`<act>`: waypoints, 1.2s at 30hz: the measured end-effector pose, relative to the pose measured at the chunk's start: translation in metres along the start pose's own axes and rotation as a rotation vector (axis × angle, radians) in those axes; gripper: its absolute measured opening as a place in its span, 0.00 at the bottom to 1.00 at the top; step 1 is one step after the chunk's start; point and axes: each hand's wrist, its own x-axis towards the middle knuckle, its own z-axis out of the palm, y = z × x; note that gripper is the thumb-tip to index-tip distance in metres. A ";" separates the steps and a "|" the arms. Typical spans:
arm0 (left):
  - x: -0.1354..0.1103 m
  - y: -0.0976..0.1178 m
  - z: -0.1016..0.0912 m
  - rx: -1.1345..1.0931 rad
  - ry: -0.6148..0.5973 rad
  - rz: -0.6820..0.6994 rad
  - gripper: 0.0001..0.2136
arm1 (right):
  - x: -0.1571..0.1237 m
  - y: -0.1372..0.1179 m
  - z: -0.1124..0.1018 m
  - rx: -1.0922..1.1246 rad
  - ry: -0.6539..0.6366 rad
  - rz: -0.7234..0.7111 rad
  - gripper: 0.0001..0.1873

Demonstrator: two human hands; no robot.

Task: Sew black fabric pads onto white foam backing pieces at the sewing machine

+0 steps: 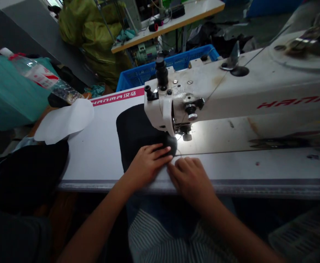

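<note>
A black fabric piece lies on the white table under the head of a white sewing machine. My left hand rests flat on the near end of the fabric, fingers stretched toward the needle area. My right hand lies just to its right on the table's front edge, fingers curled down and touching the fabric's edge beside the left fingertips. Whether the right fingers pinch anything is hidden.
A white cut piece lies at the table's left end, above a dark fabric pile. A plastic bottle lies on a teal bag at far left. A blue crate and another worktable stand behind.
</note>
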 end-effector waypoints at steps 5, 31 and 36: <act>-0.008 -0.001 0.008 0.132 0.018 0.022 0.17 | -0.001 -0.001 0.000 0.010 0.011 0.007 0.08; 0.017 -0.020 -0.003 0.148 -0.002 -0.007 0.17 | 0.050 0.027 -0.005 -0.184 -0.120 0.224 0.18; 0.032 0.001 0.002 0.224 -0.025 -0.162 0.18 | 0.052 0.033 -0.004 -0.185 -0.087 0.231 0.18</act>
